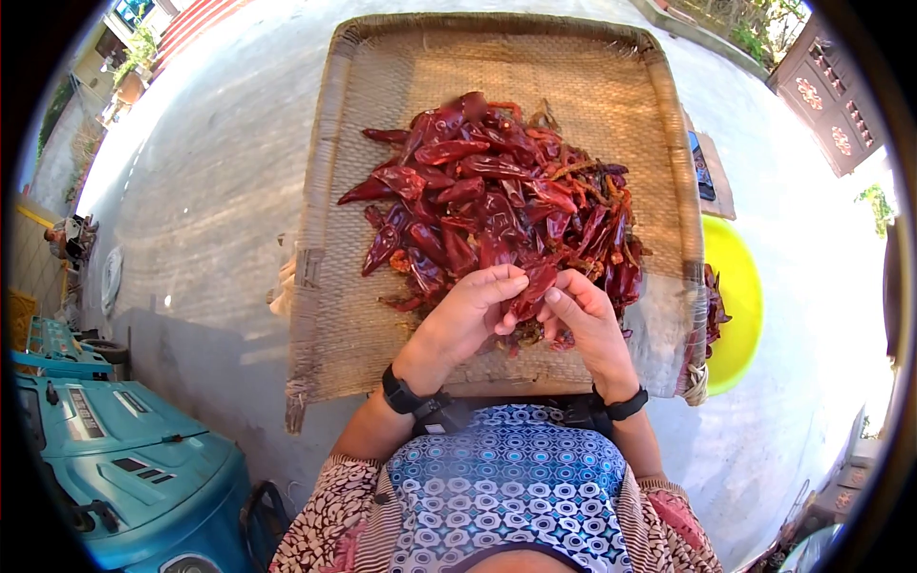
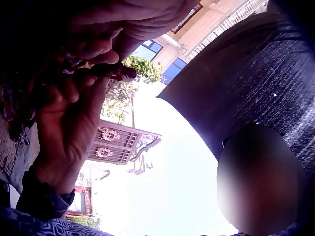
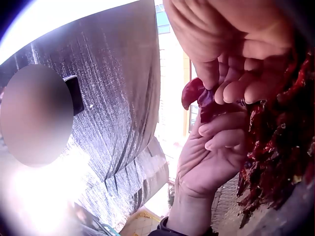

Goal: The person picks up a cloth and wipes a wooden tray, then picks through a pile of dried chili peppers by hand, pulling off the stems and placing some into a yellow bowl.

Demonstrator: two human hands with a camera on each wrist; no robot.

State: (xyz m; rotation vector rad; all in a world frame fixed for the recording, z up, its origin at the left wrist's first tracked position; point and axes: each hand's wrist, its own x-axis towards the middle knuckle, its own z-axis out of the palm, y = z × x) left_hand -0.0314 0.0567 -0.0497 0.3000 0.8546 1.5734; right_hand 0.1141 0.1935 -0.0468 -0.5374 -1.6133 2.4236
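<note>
A dried red chili pepper [image 1: 537, 285] is held between both hands, over the near side of the pile. My left hand [image 1: 470, 307] pinches it from the left with thumb and fingers. From the other side my right hand [image 1: 590, 320] grips it, thumb on top. In the right wrist view the chili pepper [image 3: 192, 93] pokes out past the fingertips, dark red and shiny. Beneath the hands spreads a heap of dried red chilies [image 1: 478, 191], some wrinkled and broken. The heap lies on a woven tray [image 1: 382, 86] with a raised rim.
Right of the tray stands a yellow basin [image 1: 740, 306] with some dried chilies [image 1: 714, 310] in it. A piece of cardboard [image 1: 718, 181] lies behind the basin. A teal vehicle [image 1: 143, 477] is parked at the lower left on the concrete ground [image 1: 210, 191].
</note>
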